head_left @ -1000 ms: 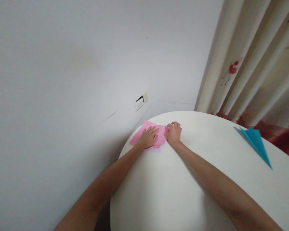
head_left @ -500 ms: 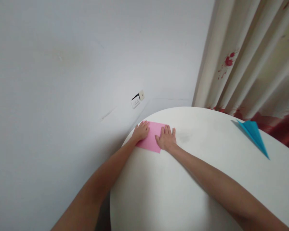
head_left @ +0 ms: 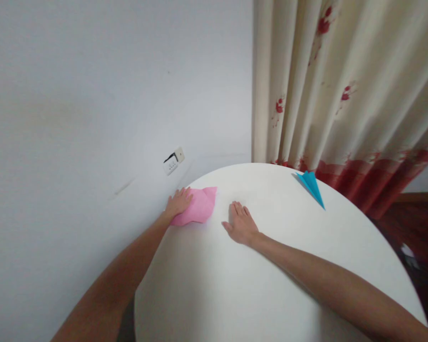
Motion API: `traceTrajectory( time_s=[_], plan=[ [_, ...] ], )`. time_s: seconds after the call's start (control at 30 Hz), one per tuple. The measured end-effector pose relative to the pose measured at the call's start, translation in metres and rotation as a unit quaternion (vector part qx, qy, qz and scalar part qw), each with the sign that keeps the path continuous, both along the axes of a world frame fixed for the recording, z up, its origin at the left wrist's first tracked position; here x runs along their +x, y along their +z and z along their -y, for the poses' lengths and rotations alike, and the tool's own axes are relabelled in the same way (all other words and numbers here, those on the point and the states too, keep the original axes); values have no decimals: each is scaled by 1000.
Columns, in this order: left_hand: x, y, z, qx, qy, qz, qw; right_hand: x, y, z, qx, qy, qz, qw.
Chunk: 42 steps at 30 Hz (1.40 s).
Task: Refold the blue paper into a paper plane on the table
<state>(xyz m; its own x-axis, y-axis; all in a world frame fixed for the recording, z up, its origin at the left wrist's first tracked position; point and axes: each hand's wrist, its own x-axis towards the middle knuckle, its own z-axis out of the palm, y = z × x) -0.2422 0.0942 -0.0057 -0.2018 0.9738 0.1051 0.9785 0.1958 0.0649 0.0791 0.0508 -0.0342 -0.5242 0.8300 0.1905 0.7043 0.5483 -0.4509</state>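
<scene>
A folded pink paper (head_left: 199,206) lies near the far left edge of a round white table (head_left: 271,285). My left hand (head_left: 178,202) rests flat on the paper's left end, fingers spread. A short way to the right of the paper, my right hand (head_left: 239,222) lies flat on the bare tabletop and does not touch the paper. A blue paper plane (head_left: 311,187) sits at the table's far edge, well away from both hands.
A white wall runs close along the left, with a wall socket (head_left: 173,161) just beyond the table. Cream curtains with red flowers (head_left: 342,95) hang behind the table. Dark red floor (head_left: 421,232) shows at the right.
My right hand has come off the pink paper and now rests on the table to its right. My left hand stays on the paper. The view has swung right.
</scene>
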Motion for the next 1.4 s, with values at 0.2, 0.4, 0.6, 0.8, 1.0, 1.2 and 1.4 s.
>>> traceTrajectory(
  time_s=[0.2, 0.4, 0.6, 0.8, 1.0, 1.2, 1.4],
  plan=[
    [56, 46, 4, 251, -51, 30, 966, 118, 22, -50, 85, -181, -85, 976],
    [164, 54, 57, 266, -204, 121, 934, 221, 22, -92, 89, -376, 10, 922],
    [246, 33, 111, 172, -306, 221, 910, 257, 13, -95, 23, -420, -116, 900],
    [279, 24, 125, 123, -312, 343, 878, 221, 43, -79, -45, -391, -333, 857],
    [290, 9, 118, 143, -212, 578, 775, 119, 48, 4, -208, -198, -469, 836],
    [281, 2, 129, 226, -182, 619, 730, 83, 36, 62, -362, -55, -638, 677],
    [276, 1, 127, 205, -166, 687, 678, 87, 25, 64, -335, -55, -672, 658]
  ],
)
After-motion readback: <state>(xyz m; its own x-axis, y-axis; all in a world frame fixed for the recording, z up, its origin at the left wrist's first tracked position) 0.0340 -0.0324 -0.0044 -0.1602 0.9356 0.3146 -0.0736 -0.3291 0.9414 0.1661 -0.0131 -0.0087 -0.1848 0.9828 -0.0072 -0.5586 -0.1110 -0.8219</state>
